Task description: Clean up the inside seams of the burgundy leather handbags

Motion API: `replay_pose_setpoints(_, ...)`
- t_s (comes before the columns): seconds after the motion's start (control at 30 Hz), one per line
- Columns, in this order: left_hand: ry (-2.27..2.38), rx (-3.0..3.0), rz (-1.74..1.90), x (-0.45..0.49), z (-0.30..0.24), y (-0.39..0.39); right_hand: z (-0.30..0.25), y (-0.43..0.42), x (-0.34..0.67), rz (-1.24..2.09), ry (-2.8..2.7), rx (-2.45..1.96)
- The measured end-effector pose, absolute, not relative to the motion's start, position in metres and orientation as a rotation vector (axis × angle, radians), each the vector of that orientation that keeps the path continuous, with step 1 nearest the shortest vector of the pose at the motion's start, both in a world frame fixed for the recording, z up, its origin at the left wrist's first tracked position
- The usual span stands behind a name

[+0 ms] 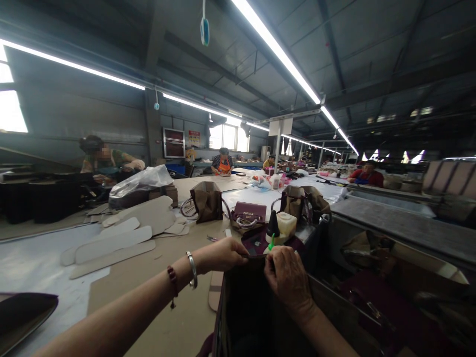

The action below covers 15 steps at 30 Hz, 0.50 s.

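Left hand (223, 254) and right hand (287, 277) pinch purple piece (256, 244); white bottle (287, 224) behind.

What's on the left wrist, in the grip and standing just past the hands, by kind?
Bracelets (silver metal bangle, dark red bead string): 2
Bottles (squat white plastic bottle, black cone-topped bottle): 2
Handbags (purple leather handbag): 1
Held by left hand and right hand (dark purple leather piece): 1
Total: 6

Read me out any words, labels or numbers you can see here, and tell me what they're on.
No text here can be read.
Far red and yellow poster: too blurred to read.
White hanging sign: looks blank.
White bottle: no label shows.
Dark bag: no text shows.
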<state>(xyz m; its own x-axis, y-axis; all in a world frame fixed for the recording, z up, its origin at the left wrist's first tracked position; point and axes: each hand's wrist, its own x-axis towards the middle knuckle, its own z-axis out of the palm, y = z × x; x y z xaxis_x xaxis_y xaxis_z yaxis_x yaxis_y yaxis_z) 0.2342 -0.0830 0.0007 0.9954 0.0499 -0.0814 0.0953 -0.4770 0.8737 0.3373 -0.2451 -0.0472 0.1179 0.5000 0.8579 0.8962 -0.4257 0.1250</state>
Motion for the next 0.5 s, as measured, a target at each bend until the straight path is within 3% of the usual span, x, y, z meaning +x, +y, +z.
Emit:
replay_pose_setpoints(0.23, 0.081, 2.022, -0.044, 0.232, 0.003, -0.081, -0.038, -0.257, 0.342, -0.78, -1.507, -2.02)
replay_pose_setpoints(0.5, 0.065, 1.99, -0.078, 0.233, 0.002, -0.081, -0.02, -0.247, 0.326, -0.532, -1.538, -2.24)
